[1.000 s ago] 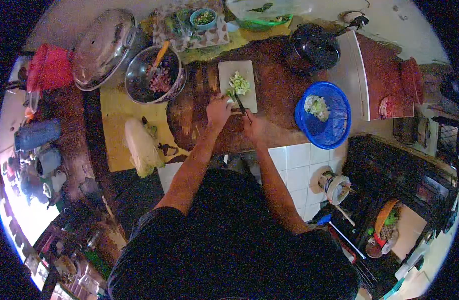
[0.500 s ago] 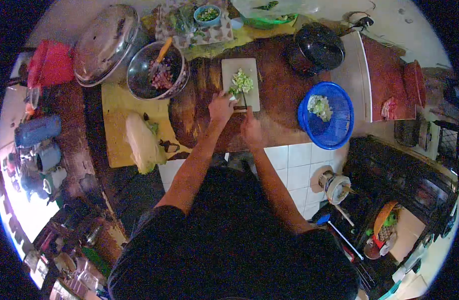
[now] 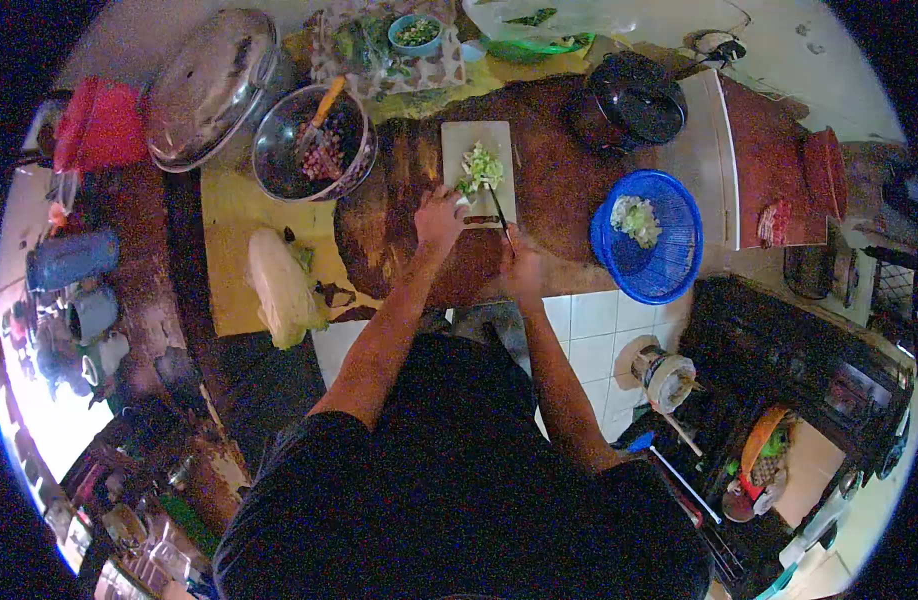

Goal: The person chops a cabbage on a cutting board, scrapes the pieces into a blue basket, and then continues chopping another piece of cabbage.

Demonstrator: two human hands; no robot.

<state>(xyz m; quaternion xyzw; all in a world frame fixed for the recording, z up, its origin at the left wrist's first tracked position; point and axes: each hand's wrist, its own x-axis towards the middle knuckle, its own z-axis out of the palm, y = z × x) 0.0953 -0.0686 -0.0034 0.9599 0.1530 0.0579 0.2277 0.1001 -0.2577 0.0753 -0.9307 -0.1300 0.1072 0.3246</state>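
A white cutting board (image 3: 458, 141) lies on the dark wooden counter (image 3: 559, 180) with a small pile of chopped green vegetable (image 3: 480, 166) on it. My left hand (image 3: 439, 220) rests at the board's near edge, fingers pressing down on the vegetable's end. In my right hand (image 3: 520, 268), just off the board's near right corner, is a knife (image 3: 499, 211). Its dark blade points up over the board toward the pile.
A blue colander (image 3: 661, 250) with cut greens sits to the right, a black pot (image 3: 631, 102) beyond it. To the left are a steel bowl (image 3: 275, 155) of dark red pieces, a big metal lid (image 3: 207, 85), and a whole cabbage (image 3: 283, 288) on a yellow board.
My right hand has drawn back toward me and to the right, tilting the knife so its blade slants across the board. The left hand has stayed on the vegetable.
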